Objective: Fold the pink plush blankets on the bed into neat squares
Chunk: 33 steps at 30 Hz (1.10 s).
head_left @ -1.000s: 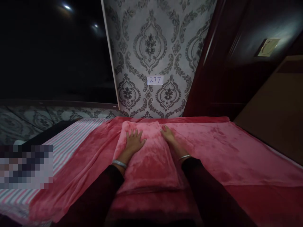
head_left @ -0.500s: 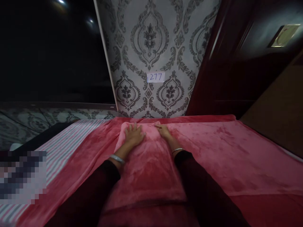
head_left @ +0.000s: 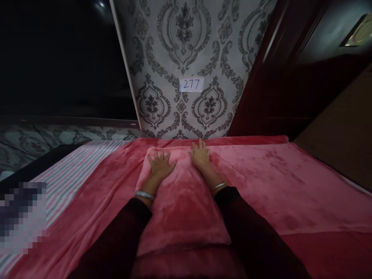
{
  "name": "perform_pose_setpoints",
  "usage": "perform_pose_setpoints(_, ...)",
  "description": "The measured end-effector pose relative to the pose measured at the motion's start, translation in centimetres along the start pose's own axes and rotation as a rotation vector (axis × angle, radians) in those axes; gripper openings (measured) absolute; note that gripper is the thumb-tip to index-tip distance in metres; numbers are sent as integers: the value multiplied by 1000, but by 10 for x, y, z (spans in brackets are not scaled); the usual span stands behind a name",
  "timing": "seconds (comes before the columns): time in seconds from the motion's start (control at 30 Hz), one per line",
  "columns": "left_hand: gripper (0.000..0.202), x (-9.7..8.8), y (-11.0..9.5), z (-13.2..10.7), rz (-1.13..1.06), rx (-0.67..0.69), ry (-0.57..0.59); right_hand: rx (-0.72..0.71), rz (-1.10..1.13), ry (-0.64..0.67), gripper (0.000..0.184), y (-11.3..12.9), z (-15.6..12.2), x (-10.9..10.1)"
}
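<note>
A plush pink-red blanket [head_left: 261, 182] lies spread over a flat surface, with one section folded over in front of me. My left hand [head_left: 161, 164] rests with fingers spread on the far left corner of that folded section [head_left: 186, 217]. Along its far right edge lies my right hand [head_left: 201, 154], palm down and fingers stretched toward the wall. Neither hand grips the fabric. Dark sleeves and a bracelet show on each wrist.
A striped cloth [head_left: 75, 170] shows under the blanket at left. Behind stands a patterned wall [head_left: 186, 38] with a paper label [head_left: 191, 84] marked 277. A large dark screen [head_left: 64, 62] hangs at left; a dark red door or panel [head_left: 273, 93] stands at right.
My right hand has gone from pinched-looking fingers at the fold's far corner to lying flat with fingers extended. My left hand stays on the fold, fingers spread. The view has tilted slightly downward.
</note>
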<state>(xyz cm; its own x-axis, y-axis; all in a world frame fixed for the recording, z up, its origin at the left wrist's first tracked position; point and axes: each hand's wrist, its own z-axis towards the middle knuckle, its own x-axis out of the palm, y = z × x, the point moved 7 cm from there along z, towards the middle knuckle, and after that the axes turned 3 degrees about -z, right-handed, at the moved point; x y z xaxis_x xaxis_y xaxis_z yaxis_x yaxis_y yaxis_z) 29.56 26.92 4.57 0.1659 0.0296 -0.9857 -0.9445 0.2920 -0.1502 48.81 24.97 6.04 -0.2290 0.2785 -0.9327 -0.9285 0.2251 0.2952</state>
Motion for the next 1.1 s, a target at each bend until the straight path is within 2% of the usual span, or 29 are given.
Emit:
perform_pose_setpoints(0.1, 75, 1, -1, -1, -9, -2, -5, -186, -86, 92, 62, 15, -9, 12)
perform_pose_setpoints(0.2, 77, 1, 1, -1, -30, -30, -7, -169, -103, 191, 66, 8, -14, 29)
perform_pose_setpoints(0.3, 78, -2, 9, 2, -57, -117, -17, -158, -111, 192, 68, 3, -13, 36)
perform_pose_setpoints(0.47, 72, -5, 31, 6, -118, -247, -23, -157, -90, 219, 69, 4, -10, 36)
perform_pose_setpoints(0.6, 71, -7, 41, 10, -146, -229, 55, -178, -64, 288, 68, 3, -11, 30)
perform_pose_setpoints(0.7, 72, -14, 47, 9, -170, -185, 127, -187, -2, 367, 66, -2, -25, 20)
perform_pose_setpoints(0.8, 69, -25, 50, -10, -165, -158, 148, -172, 9, 345, 67, -10, -57, 5)
perform_pose_setpoints(0.9, 69, -28, 35, -52, -109, 24, 87, -224, -41, 242, 66, -12, -101, -6)
perform_pose_setpoints(1.0, 72, -13, 11, -102, -60, 286, 68, -318, -84, 210, 66, -9, -139, -3)
perform_pose_setpoints(1.1, 72, 1, 3, -129, -4, 366, 61, -338, -96, 215, 67, -10, -153, 2)
